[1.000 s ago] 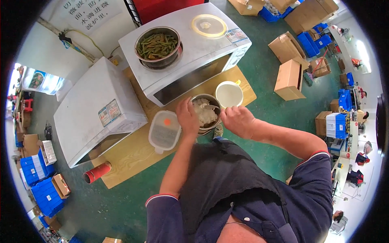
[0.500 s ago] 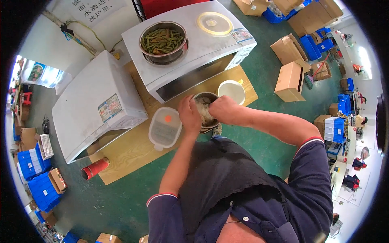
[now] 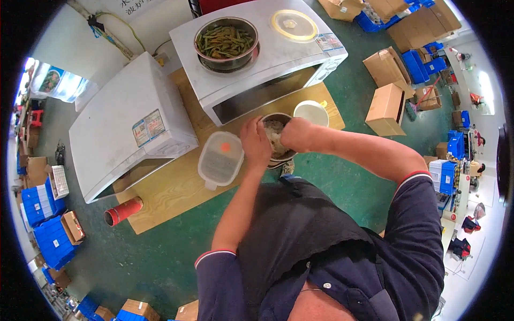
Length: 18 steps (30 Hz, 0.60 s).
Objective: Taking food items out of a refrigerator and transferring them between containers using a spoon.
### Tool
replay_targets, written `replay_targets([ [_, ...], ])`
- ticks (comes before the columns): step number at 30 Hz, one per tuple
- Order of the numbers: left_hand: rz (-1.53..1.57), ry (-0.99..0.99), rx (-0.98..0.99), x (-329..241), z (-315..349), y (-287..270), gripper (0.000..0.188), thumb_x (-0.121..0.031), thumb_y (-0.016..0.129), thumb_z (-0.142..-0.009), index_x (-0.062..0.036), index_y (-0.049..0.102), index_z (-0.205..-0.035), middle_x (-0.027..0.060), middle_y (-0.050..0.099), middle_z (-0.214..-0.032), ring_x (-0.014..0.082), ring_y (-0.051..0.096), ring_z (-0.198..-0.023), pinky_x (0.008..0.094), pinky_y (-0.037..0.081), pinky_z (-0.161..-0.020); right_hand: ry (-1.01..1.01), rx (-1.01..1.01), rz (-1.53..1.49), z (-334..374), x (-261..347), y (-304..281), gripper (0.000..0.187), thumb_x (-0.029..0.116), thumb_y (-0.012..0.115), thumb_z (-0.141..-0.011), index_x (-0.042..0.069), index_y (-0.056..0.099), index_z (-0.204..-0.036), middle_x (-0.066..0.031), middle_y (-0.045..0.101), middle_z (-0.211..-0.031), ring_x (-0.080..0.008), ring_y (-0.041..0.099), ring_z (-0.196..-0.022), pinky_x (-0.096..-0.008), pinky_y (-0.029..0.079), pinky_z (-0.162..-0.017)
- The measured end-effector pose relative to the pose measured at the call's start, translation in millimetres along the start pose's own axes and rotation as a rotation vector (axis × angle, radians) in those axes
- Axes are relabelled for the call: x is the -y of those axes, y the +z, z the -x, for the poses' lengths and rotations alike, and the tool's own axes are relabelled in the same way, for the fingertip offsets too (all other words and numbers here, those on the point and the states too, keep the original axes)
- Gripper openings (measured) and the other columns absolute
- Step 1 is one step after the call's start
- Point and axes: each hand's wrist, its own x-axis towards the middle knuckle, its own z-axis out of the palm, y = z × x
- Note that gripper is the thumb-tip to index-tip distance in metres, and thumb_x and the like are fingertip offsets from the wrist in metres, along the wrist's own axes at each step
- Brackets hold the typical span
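Note:
A round metal pot (image 3: 282, 158) with white rice (image 3: 274, 135) in it is at the near edge of the wooden board. My left hand (image 3: 256, 142) is closed around the pot's left side, its fingers at the rim. Over the right part of the pot, my right hand (image 3: 297, 135) is closed in a fist; what it grips is hidden under the fingers. Just left of my left hand lies a translucent plastic container (image 3: 220, 163) with an orange spot. A white bowl (image 3: 311, 112) stands beyond my right hand.
Two white microwave ovens (image 3: 126, 125) stand on the wooden board (image 3: 160, 211). The farther one carries a metal pot of green beans (image 3: 226, 44) and a round lid (image 3: 294, 25). A red cylinder (image 3: 124, 211) lies at the board's left end. Cardboard boxes (image 3: 386, 109) sit on the green floor.
The whole view has shifted slightly, with most things a little higher or further right in it. Both hands stay at the rice pot; my right fist has moved slightly over the rice.

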Motion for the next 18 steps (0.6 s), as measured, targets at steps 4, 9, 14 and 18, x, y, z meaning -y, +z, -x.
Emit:
replay_targets([
  [4, 0.002, -0.023, 0.011, -1, 0, -1, 0.026, -0.018, 0.049, -0.102, -0.0011, 0.066, -0.113, 0.0202, 0.064, -0.115, 0.0405, 0.057, -0.11, 0.0483, 0.044, -0.097, -0.018, -0.073, -0.012, -19, 2, 15, 0.011, 0.01, 0.069, -0.075, 0.008, 0.077, -0.082, -0.0144, 0.075, -0.085, -0.0339, 0.074, -0.084, -0.0456, 0.059, -0.07],
  [9, 0.017, -0.001, 0.005, -1, 0, -2, 0.026, -0.018, 0.049, -0.102, -0.0017, 0.066, -0.112, 0.0199, 0.065, -0.113, 0.0407, 0.058, -0.109, 0.0482, 0.045, -0.096, 0.001, -0.112, -0.153, -13, -7, 11, 0.014, 0.013, 0.07, -0.069, 0.005, 0.075, -0.079, -0.0161, 0.073, -0.083, -0.0367, 0.072, -0.085, -0.0472, 0.058, -0.072],
  [14, 0.033, -0.026, 0.026, -1, -1, -1, 0.026, -0.018, 0.049, -0.102, -0.0024, 0.067, -0.112, 0.0194, 0.065, -0.113, 0.0404, 0.058, -0.109, 0.0474, 0.045, -0.097, 0.089, -0.035, -0.238, -5, -13, 6, 0.016, 0.013, 0.068, -0.073, 0.004, 0.075, -0.084, -0.0184, 0.073, -0.09, -0.0375, 0.071, -0.089, -0.0468, 0.057, -0.075],
  [18, 0.057, -0.04, 0.053, -1, -2, -1, 0.026, -0.018, 0.048, -0.102, -0.0023, 0.067, -0.112, 0.0193, 0.065, -0.113, 0.04, 0.058, -0.109, 0.047, 0.045, -0.097, 0.118, -0.105, -0.28, 2, -11, 9, 0.017, 0.013, 0.068, -0.073, 0.003, 0.075, -0.084, -0.0191, 0.073, -0.09, -0.0376, 0.071, -0.09, -0.0469, 0.057, -0.076],
])
